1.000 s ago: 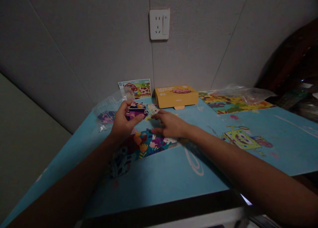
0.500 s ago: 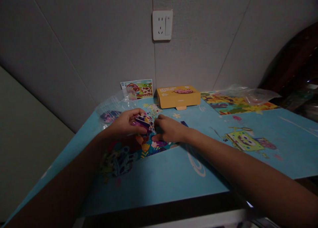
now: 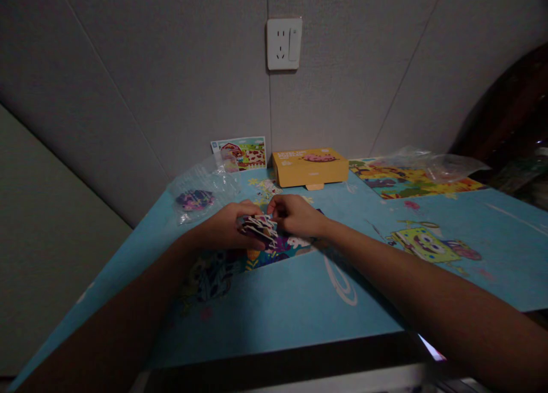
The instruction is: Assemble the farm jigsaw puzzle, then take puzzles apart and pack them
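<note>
My left hand point(image 3: 229, 226) is closed around a stack of puzzle pieces point(image 3: 259, 230), whose pale cut edges face me. Against the far right corner of that stack, my right hand point(image 3: 295, 215) has its thumb and fingers pinched together on a puzzle piece, mostly hidden by the fingers. Beneath both hands lies a colourful sea-themed puzzle picture point(image 3: 278, 255) with corals and plants. Much of it is covered by my hands and the stack.
A clear plastic bag point(image 3: 214, 184) with purple pieces lies at the left. Behind stand a farm picture card point(image 3: 246, 153) and a yellow puzzle box point(image 3: 310, 170). At the back right, another plastic bag point(image 3: 449, 167) rests over a yellow-orange puzzle point(image 3: 385, 184). The tabletop point(image 3: 291, 319) is blue with cartoon prints.
My left hand has turned the stack so its layered edges face me and moved it slightly right. My right hand has risen from the picture to the stack's corner.
</note>
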Tool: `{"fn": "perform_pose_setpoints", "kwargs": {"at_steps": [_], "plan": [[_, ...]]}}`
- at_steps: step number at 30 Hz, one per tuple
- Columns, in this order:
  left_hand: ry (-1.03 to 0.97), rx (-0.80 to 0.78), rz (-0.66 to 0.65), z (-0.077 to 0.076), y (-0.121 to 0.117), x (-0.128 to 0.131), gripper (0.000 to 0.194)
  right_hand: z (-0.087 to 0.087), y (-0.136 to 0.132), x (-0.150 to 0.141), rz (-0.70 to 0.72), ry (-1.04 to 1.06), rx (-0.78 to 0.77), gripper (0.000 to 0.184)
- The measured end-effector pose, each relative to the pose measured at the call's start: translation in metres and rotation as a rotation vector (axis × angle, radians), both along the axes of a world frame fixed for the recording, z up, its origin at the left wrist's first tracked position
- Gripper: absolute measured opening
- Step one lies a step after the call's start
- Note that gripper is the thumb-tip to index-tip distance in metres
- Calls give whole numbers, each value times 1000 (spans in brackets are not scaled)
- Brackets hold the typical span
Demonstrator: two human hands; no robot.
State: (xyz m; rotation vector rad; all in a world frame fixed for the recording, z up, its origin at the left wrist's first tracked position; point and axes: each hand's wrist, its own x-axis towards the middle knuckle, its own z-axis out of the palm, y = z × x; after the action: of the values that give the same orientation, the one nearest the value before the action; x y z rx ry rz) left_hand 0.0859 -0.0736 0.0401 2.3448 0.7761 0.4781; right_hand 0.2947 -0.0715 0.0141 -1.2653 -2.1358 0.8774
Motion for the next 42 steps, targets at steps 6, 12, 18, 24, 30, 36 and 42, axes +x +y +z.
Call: {"fn": "perform_pose_setpoints", "kwargs": {"at_steps": [6, 12, 18, 24, 30, 36, 42], "plan": [[-180, 31, 253, -1, 6, -1, 33, 2, 3, 0, -60, 262, 26, 14], [-318, -115, 363, 0, 7, -6, 47, 1, -8, -6, -18, 214, 65, 26], [-192, -203, 266, 17, 12, -30, 48, -3, -21, -16, 255, -247, 415, 51], [267, -407, 24, 28, 6, -40, 41, -6, -26, -33, 329, -294, 420, 56], [366, -468, 79, 28, 7, -43, 46, -4, -22, -39, 329, -284, 366, 35], [362, -392, 50, 29, 5, -39, 42, -5, -18, -34, 222, -273, 348, 39], [142, -499, 87, 28, 1, -39, 51, -9, -16, -33, 199, -180, 302, 39]]}}
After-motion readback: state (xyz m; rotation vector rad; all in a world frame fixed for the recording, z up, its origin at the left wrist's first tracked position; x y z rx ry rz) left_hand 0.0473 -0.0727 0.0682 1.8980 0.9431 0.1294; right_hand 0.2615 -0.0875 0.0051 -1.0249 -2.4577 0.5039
